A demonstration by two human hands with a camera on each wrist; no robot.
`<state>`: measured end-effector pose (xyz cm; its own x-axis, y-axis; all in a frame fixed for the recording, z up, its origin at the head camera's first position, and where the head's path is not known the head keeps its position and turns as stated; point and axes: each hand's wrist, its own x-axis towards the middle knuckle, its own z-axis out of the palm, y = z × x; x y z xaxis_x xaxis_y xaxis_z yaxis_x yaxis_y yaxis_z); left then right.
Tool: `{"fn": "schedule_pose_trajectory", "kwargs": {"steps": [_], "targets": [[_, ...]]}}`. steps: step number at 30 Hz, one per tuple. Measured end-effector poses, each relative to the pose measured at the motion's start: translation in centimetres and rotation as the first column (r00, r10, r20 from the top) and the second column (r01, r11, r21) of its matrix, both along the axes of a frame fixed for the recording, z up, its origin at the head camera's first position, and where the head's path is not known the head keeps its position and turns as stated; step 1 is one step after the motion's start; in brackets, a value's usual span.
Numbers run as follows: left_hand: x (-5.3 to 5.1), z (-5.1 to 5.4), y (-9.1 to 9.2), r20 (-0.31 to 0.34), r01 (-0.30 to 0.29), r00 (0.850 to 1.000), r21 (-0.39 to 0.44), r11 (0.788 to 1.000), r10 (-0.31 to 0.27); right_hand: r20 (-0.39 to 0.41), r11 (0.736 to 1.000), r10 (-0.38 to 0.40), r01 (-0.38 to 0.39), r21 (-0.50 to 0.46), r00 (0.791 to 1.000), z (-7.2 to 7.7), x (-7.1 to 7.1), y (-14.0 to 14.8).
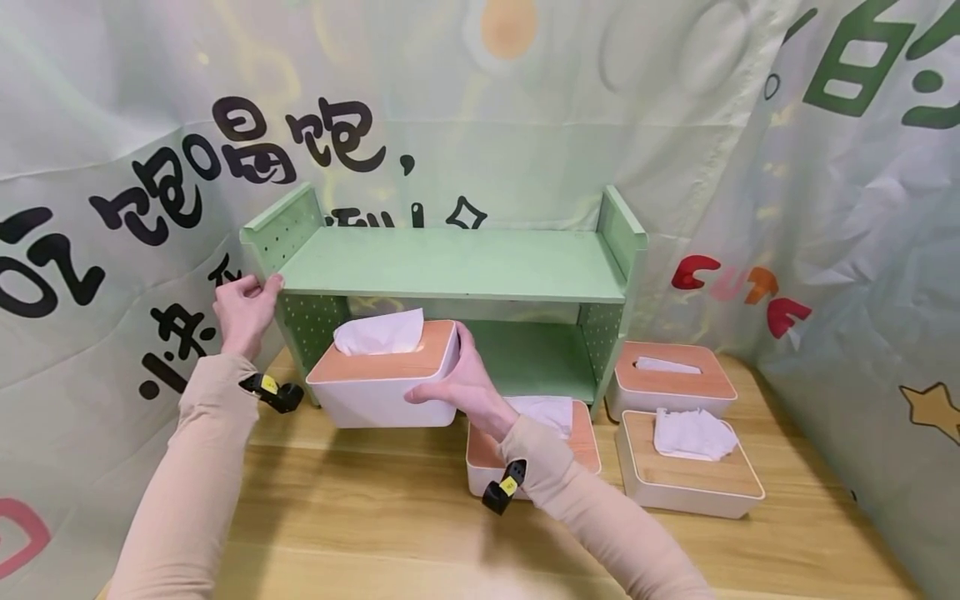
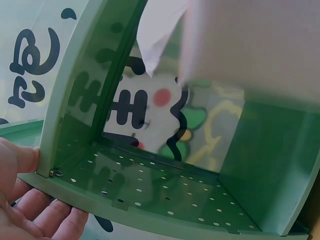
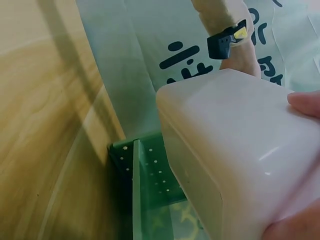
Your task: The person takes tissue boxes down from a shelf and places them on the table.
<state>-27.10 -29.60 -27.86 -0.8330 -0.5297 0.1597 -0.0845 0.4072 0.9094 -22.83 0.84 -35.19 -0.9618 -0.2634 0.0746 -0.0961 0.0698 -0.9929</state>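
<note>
My right hand (image 1: 471, 385) grips a white tissue box (image 1: 390, 404) by its right end, thumb on the front wall. The box has a wood-coloured lid with a tissue sticking out, and it is held off the table in front of the lower left of a green two-tier shelf (image 1: 450, 262). In the right wrist view the box's white wall (image 3: 245, 120) fills much of the picture. At the shelf's left side panel, my left hand (image 1: 246, 312) holds the edge; the left wrist view shows the thumb and fingers (image 2: 47, 212) around the panel's rim.
To the right of the shelf stand a tissue box (image 1: 671, 383) and, nearer, another with a lighter lid (image 1: 686, 479). A third box (image 1: 585, 442) sits before the shelf, partly behind my right forearm. Printed cloth (image 1: 480, 100) hangs behind the wooden table (image 1: 360, 517).
</note>
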Motion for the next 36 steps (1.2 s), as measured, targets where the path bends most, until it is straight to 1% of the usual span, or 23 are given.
{"fn": "schedule_pose_trajectory", "kwargs": {"steps": [6,13,18,21,26,33,36], "targets": [[0.1,0.0,0.0,0.004,-0.001,1.0,-0.007,1.0,0.001,-0.029,1.0,-0.014,0.013,-0.02,0.999,-0.6,0.3,-0.3],[0.1,0.0,0.0,0.002,-0.003,1.0,-0.013,1.0,0.003,-0.03,0.999,-0.049,0.049,-0.019,0.998,-1.1,1.1,-0.6],[0.1,0.1,0.0,0.005,0.004,1.0,-0.01,1.0,-0.004,-0.045,0.997,-0.073,0.073,0.003,0.996,-1.5,1.6,-0.8],[0.1,0.1,0.0,0.002,0.003,1.0,0.001,1.0,-0.003,-0.034,0.997,-0.08,0.081,0.018,0.996,-1.9,1.9,-1.1],[0.1,0.1,0.1,0.009,0.007,1.0,0.004,1.0,-0.007,-0.039,0.995,-0.085,0.087,0.039,0.996,-2.5,2.4,-1.4],[0.1,0.0,0.0,0.025,0.005,1.0,0.007,1.0,-0.005,-0.066,0.987,-0.104,0.111,0.114,0.992,-3.2,3.1,-1.9],[0.1,0.1,0.0,0.021,0.005,1.0,0.009,1.0,-0.005,-0.072,0.986,-0.108,0.116,0.119,0.992,-3.6,3.2,-2.1]]}}
